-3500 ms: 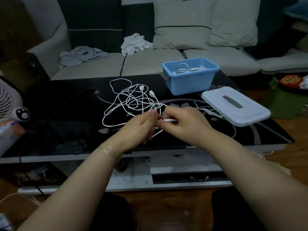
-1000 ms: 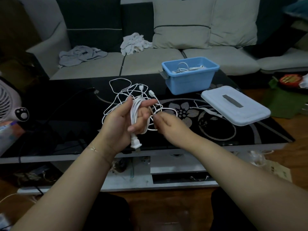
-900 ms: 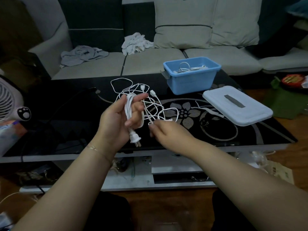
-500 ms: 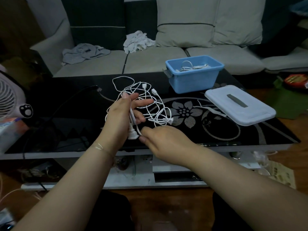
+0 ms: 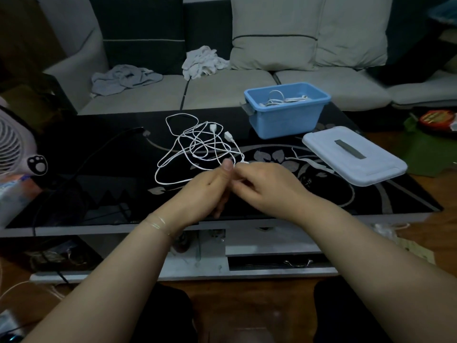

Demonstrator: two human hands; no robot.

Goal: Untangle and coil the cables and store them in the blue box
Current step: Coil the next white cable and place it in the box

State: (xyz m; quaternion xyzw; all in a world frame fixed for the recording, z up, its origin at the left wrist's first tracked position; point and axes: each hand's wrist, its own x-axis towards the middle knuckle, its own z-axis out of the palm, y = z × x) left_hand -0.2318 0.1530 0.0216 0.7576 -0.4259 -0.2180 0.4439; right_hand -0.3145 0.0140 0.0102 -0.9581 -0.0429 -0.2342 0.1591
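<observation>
A loose tangle of white cables [image 5: 197, 147] lies on the black glass table [image 5: 106, 169], with two plug ends near its far right side. My left hand [image 5: 206, 188] and my right hand [image 5: 263, 186] meet just in front of the tangle, fingers curled, pinching a white cable that runs from the tangle into them. What they hold is mostly hidden between the hands. The blue box [image 5: 286, 120] stands at the back right of the table, with coiled white cables [image 5: 279, 99] inside.
The box's pale lid [image 5: 353, 154] lies right of my hands. A black cord [image 5: 103, 149] crosses the table's left side, and a white fan [image 5: 12, 144] stands at the far left. A sofa with cloths and cushions is behind the table.
My left hand held a coiled bundle with a plug upright. Both hands have since dropped and come together near the table, and the bundle is hidden between them.
</observation>
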